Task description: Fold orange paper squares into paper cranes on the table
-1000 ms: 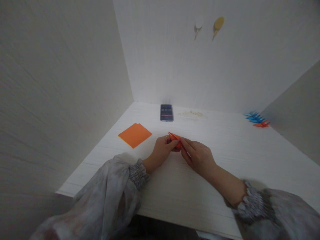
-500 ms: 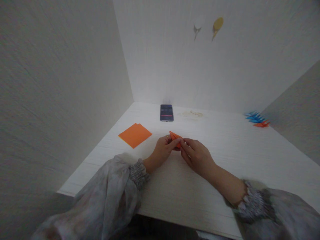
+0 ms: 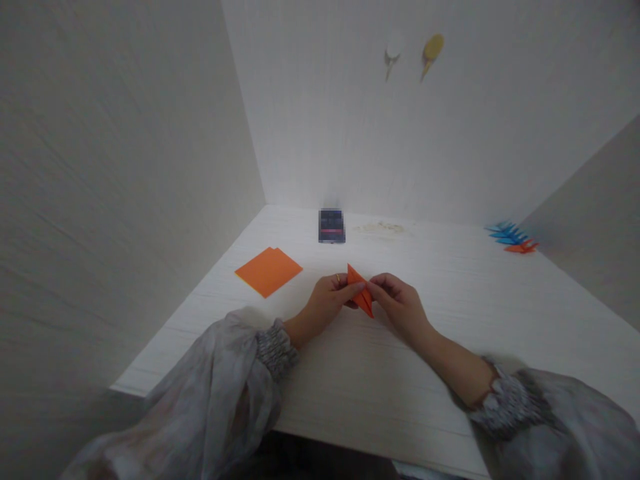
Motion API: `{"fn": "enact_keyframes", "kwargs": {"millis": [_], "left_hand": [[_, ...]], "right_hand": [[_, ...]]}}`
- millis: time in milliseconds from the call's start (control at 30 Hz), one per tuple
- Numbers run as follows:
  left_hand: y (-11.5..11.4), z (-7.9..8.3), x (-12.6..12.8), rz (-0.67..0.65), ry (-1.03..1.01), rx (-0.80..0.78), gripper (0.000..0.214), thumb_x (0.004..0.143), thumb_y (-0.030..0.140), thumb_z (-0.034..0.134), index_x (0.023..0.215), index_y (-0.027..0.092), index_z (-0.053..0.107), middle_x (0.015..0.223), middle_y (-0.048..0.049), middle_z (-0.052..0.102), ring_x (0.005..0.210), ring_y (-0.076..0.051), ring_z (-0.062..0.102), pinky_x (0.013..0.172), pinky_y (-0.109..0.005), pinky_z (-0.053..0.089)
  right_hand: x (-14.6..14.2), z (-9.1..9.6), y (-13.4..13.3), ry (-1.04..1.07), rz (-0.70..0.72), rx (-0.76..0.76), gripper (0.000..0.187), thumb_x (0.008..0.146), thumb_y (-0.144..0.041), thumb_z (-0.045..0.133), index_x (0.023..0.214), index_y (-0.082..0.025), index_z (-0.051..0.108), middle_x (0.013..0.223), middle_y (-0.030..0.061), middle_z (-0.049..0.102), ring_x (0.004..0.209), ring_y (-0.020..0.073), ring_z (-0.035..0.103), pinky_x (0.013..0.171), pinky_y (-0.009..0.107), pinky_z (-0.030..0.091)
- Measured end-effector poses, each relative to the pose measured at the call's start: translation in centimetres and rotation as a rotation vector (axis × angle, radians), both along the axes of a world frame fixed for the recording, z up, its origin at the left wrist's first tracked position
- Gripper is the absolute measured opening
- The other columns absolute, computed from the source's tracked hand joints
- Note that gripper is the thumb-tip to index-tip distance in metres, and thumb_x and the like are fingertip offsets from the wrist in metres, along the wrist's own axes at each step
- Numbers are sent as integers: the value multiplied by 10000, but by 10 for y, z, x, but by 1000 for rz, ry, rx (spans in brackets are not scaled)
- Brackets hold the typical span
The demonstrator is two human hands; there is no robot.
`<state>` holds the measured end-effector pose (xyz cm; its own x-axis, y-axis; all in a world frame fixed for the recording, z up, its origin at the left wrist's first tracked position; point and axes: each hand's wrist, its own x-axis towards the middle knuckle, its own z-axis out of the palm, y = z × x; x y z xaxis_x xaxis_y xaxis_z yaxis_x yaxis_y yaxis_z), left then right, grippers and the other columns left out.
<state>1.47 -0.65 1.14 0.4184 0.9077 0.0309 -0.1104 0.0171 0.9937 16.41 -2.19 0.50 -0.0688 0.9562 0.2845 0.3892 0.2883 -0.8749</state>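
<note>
A folded piece of orange origami paper (image 3: 364,304) is held up between both hands over the middle of the table. Its shape is a narrow diamond, one point tilted up and left, the other down and right. My left hand (image 3: 334,293) pinches it from the left, thumb lying across the front, with a ring on one finger. From the right, my right hand (image 3: 397,300) grips its edge between thumb and fingertips. Most of the left fingers are hidden behind the paper.
Flat orange paper sheets (image 3: 269,272) lie to the left. A dark, blurred-out device (image 3: 332,227) rests near the back wall. At the far right stand folded blue paper figures (image 3: 507,233) and an orange one (image 3: 521,247). Two hooks (image 3: 433,48) are on the wall.
The folded paper has turned more upright, and its lower point now shows below the hands. My right hand's fingers have shifted to the paper's right edge.
</note>
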Motion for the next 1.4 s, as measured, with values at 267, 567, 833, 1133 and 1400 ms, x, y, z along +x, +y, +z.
{"fn": "enact_keyframes", "kwargs": {"millis": [267, 567, 833, 1133, 1400], "left_hand": [[0, 0, 0, 43, 67, -28, 283, 712, 378, 560, 740, 99, 604, 688, -57, 631, 588, -100, 572, 538, -193, 459], [0, 1, 2, 62, 11, -54, 246, 704, 350, 570, 743, 107, 586, 680, -39, 622, 606, -105, 579, 563, -207, 476], [2, -1, -1, 197, 49, 33, 234, 690, 353, 581, 691, 121, 602, 606, -9, 598, 531, -84, 530, 517, -197, 440], [0, 0, -1, 129, -39, 30, 219, 620, 305, 659, 717, 116, 606, 651, -20, 617, 572, -91, 544, 548, -206, 435], [5, -4, -2, 253, -90, -24, 240, 624, 308, 659, 762, 118, 609, 721, -37, 636, 636, -110, 575, 603, -232, 467]], "right_hand": [[-2, 0, -3, 1, 10, -28, 178, 782, -315, 459, 726, -174, 552, 656, 16, 588, 611, 133, 540, 573, 255, 449], [-2, -1, 0, 18, 12, -45, 181, 761, -338, 503, 693, -176, 545, 640, 11, 554, 599, 125, 498, 557, 249, 408], [-4, -8, 3, 271, 110, -245, 188, 686, -354, 597, 717, -190, 510, 601, -31, 535, 504, 93, 480, 467, 218, 363], [-3, -4, 0, 259, 109, -273, 168, 709, -334, 567, 708, -179, 502, 551, -23, 567, 479, 95, 508, 464, 214, 376], [-3, 2, -10, -288, -62, 131, 110, 727, -236, 523, 824, -186, 530, 687, 19, 624, 608, 140, 578, 494, 228, 419]]}}
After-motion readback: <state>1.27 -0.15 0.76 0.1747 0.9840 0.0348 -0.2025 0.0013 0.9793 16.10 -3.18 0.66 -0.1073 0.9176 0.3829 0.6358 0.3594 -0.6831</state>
